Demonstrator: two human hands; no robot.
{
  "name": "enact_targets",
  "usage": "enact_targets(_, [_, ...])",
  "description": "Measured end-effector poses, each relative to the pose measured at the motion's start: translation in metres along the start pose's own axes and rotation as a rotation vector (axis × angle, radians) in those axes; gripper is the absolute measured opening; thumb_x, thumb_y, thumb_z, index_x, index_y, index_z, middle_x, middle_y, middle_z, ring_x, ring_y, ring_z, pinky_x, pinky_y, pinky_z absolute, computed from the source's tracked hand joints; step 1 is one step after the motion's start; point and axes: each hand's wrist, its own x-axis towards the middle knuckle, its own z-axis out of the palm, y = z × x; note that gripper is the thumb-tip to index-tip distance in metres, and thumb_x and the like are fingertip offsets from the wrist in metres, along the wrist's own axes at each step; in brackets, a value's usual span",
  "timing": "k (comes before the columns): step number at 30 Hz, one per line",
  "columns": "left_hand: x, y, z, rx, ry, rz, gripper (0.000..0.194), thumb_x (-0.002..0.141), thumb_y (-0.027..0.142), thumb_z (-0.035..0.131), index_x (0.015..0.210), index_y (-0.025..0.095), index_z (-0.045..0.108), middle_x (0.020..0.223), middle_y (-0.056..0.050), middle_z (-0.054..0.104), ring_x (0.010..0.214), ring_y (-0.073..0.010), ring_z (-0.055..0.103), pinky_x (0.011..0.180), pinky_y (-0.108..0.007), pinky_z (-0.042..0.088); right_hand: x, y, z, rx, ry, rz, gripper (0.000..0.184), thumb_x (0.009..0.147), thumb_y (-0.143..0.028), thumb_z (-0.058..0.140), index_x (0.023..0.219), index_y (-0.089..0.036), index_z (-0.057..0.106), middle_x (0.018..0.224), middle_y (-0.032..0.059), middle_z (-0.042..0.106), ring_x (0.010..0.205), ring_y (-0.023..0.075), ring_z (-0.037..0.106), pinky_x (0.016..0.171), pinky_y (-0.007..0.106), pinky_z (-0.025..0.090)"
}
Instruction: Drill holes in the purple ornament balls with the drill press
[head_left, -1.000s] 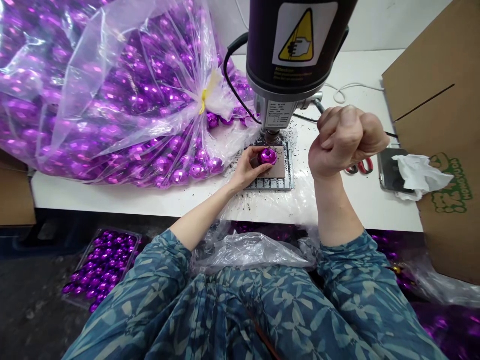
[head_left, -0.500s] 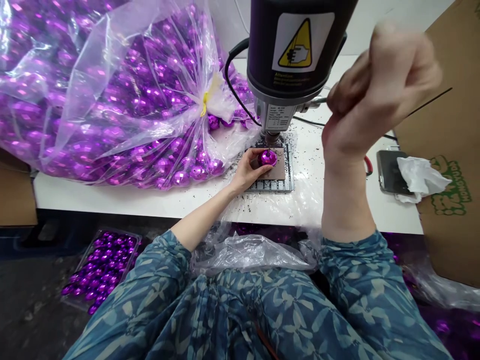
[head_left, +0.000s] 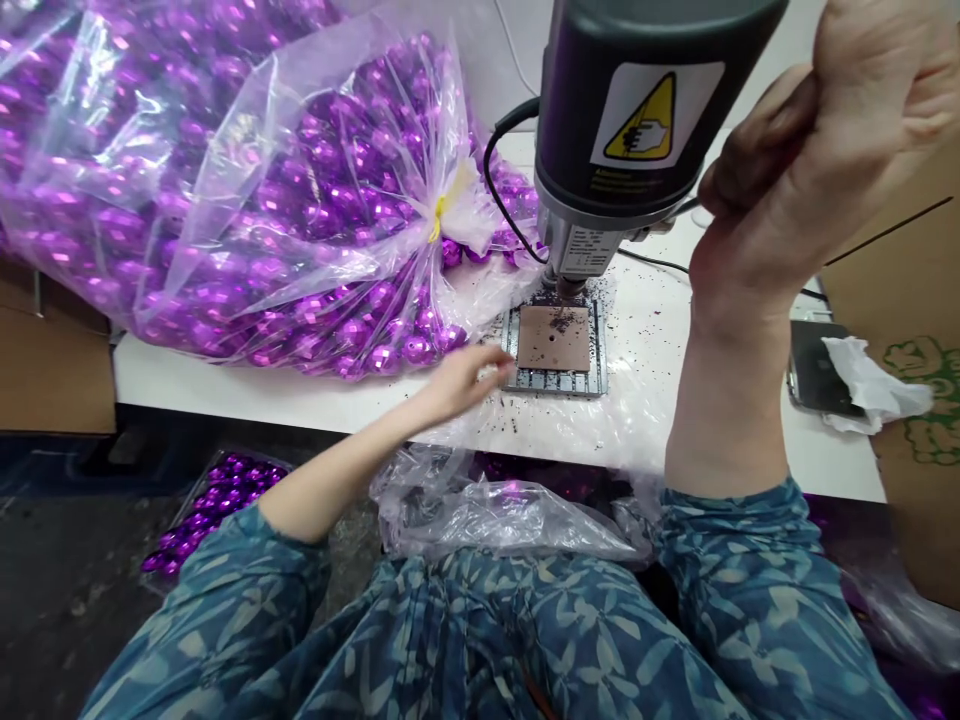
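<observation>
The drill press, a black motor housing with a yellow warning label, stands in front of me. My right hand is raised at its right, fingers wrapped round the end of its lever; the grip itself is hidden. Below the chuck, a brown board with a small dark hole lies bare on the slotted metal base. Just left of the base is my left hand, thumb and fingers slightly apart, with no ball visible in it.
A big clear bag of shiny purple balls, tied in yellow, fills the table's left. Crumpled plastic lies at my lap. A tray of purple balls sits low left. A phone, tissue and carton are right.
My left hand has left the board, moving left and toward me; the purple ball it held there is off the board. My right hand has risen up and right with the lever. The view has shifted.
</observation>
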Motion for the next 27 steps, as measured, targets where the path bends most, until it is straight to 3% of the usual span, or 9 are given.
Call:
enact_targets(2, [0.048,-0.029,-0.017,0.142,0.277,-0.071,0.022,0.107,0.02,0.052,0.109,0.02,0.075,0.111,-0.013,0.077,0.103,-0.0276,0.072,0.096,-0.049,0.058,0.001,0.002,0.0,0.017,0.017,-0.011,0.045,0.094,-0.004,0.051,0.055,-0.023,0.041,0.04,-0.0102,0.026,0.032,0.0037,0.027,0.036,0.024,0.008])
enact_targets(4, [0.101,-0.057,-0.031,0.303,0.434,-0.141,0.025,0.097,0.006,0.055,0.106,0.019,0.075,0.115,-0.015,0.075,0.113,-0.0333,0.068,0.107,-0.055,0.052,0.001,0.004,-0.001,0.038,0.042,-0.01,0.046,0.091,-0.006,0.06,0.054,-0.022,0.038,0.04,-0.0103,0.025,0.032,0.0031,0.026,0.035,0.023,0.007])
enact_targets(7, [0.162,-0.084,-0.043,0.4,0.486,-0.252,0.037,0.085,0.0,0.063,0.115,0.018,0.074,0.132,-0.019,0.068,0.127,-0.0427,0.062,0.113,-0.061,0.047,0.002,0.008,-0.004,0.051,0.036,-0.01,0.051,0.078,-0.027,0.083,0.055,-0.02,0.039,0.041,-0.0107,0.024,0.033,0.0025,0.026,0.033,0.023,0.006])
enact_targets(10, [0.187,-0.095,-0.044,0.397,0.455,-0.257,0.045,0.078,-0.004,0.066,0.116,0.019,0.074,0.139,-0.019,0.065,0.135,-0.0455,0.057,0.116,-0.063,0.045,0.002,0.009,-0.006,0.041,0.009,-0.041,0.059,0.056,-0.053,0.088,0.056,-0.02,0.039,0.042,-0.0105,0.023,0.034,0.0023,0.027,0.032,0.023,0.008])
enact_targets(15, [0.17,-0.092,-0.041,0.216,0.513,-0.136,0.037,0.077,-0.002,0.072,0.106,0.02,0.076,0.129,-0.014,0.068,0.128,-0.0384,0.064,0.116,-0.055,0.048,0.0,0.006,-0.006,0.004,-0.01,-0.036,0.057,0.055,-0.055,0.082,0.055,-0.02,0.037,0.043,-0.0105,0.018,0.033,0.0025,0.027,0.032,0.025,0.008])
enact_targets(19, [0.129,-0.071,-0.044,-0.217,0.569,-0.085,0.027,0.093,0.024,0.075,0.12,0.024,0.071,0.111,-0.007,0.074,0.109,-0.0242,0.073,0.098,-0.04,0.061,-0.002,0.001,-0.003,-0.002,-0.024,-0.022,0.046,0.082,-0.029,0.075,0.056,-0.022,0.037,0.042,-0.0103,0.02,0.034,0.003,0.028,0.035,0.025,0.009])
enact_targets(22, [0.094,-0.047,-0.043,-0.577,0.539,-0.138,0.031,0.103,0.044,0.066,0.129,0.028,0.066,0.112,-0.007,0.076,0.103,-0.0212,0.076,0.086,-0.034,0.066,-0.002,-0.001,-0.001,-0.008,-0.019,-0.014,0.045,0.091,-0.014,0.062,0.056,-0.024,0.036,0.042,-0.0099,0.019,0.033,0.0031,0.026,0.036,0.025,0.008])
enact_targets(24, [0.076,-0.033,-0.037,-0.746,0.475,-0.189,0.037,0.105,0.053,0.062,0.131,0.027,0.065,0.115,-0.01,0.076,0.104,-0.0234,0.078,0.086,-0.038,0.068,-0.001,0.0,-0.001,-0.008,-0.019,-0.025,0.045,0.086,-0.025,0.069,0.056,-0.023,0.036,0.042,-0.0099,0.017,0.032,0.0033,0.026,0.035,0.025,0.008])
enact_targets(27, [0.06,-0.022,-0.016,-0.899,0.352,-0.227,0.045,0.102,0.059,0.066,0.13,0.025,0.064,0.118,-0.012,0.075,0.105,-0.0257,0.079,0.09,-0.044,0.069,-0.001,0.001,-0.002,-0.01,-0.045,-0.031,0.049,0.063,-0.049,0.076,0.056,-0.022,0.035,0.044,-0.0096,0.015,0.033,0.0023,0.028,0.034,0.023,0.01])
